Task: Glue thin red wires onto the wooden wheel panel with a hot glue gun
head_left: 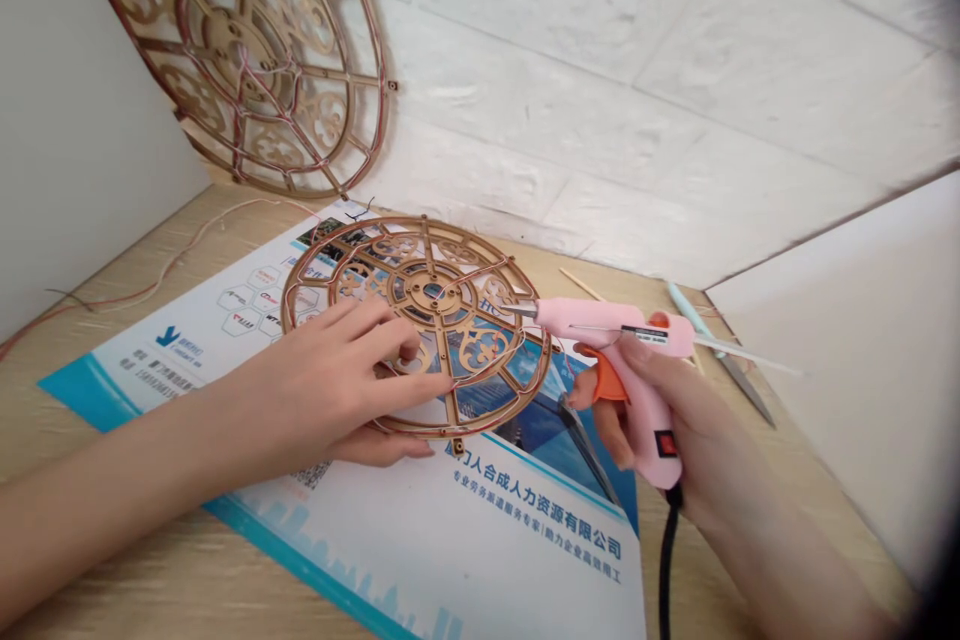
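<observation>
A round golden openwork frame point(427, 292) with thin reddish and white wires along its rings lies on a printed sheet point(420, 520). My left hand point(337, 380) rests over its near left part, fingers apart, index fingertip on a spoke near the rim, thumb at the near edge. My right hand point(660, 400) is wrapped round a pink glue gun point(600, 320) with an orange trigger, a red switch and a glue stick out of its back. The metal nozzle points left, over the frame's right part; whether it touches cannot be told.
A larger golden wired frame point(240, 55) leans against the white wall point(540, 50) at the back left. Loose wires point(172, 265) trail across the wooden table point(45, 390). Behind the glue gun lie a pointed blade with a light blue handle point(686, 305) and a thin stick point(581, 282).
</observation>
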Demonstrator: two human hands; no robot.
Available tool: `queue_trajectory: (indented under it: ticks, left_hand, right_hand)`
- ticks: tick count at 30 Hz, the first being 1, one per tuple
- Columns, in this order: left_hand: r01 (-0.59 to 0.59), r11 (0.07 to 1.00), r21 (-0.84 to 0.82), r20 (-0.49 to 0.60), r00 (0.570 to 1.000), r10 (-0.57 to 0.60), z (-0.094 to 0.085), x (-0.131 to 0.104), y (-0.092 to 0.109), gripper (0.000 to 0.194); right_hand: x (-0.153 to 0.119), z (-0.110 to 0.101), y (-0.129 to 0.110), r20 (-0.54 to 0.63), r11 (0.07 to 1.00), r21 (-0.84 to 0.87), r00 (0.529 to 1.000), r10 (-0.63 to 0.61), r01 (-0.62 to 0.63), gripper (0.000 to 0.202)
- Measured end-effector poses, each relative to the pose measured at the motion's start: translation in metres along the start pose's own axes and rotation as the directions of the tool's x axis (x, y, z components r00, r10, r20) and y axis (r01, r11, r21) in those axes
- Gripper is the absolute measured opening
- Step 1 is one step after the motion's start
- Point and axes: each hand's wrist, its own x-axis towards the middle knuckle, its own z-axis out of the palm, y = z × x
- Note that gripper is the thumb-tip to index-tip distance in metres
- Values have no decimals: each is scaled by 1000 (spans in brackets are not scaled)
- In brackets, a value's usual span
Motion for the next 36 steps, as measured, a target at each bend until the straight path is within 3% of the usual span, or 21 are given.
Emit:
queue_trajectory:
  ticks: [8,13,17,24,30,36]
  left_hand:
    - [-4,1000,7,5,1000,4,-1,1,0,31]
    - [-9,1000,-3,2,1000,9,0,0,0,33]
    - [0,1000,-2,8,1000,0,0,0,0,31]
    - [2,1000,-12,-15,1000,-2,0,0,0,31]
    - [-8,1000,-19,-12,1000,8,1,0,-1,32]
    - [-3,1000,-18,-3,1000,3,2,-1,0,30]
  right_hand:
    - [-1,2,4,13,999,43,1000,-21,21,57]
    - [-1,-1,8,-41,999,40,999,-33,35,53]
    - [-2,0,7,-71,998,57,997,23,-19,54]
    - [-7,7,-1,-82,1000,0,996,22,-22,68]
    - [-5,8,-1,-89,998,51,995,45,-40,51]
    - [-4,8,3,-103,998,47,994,38,-34,60]
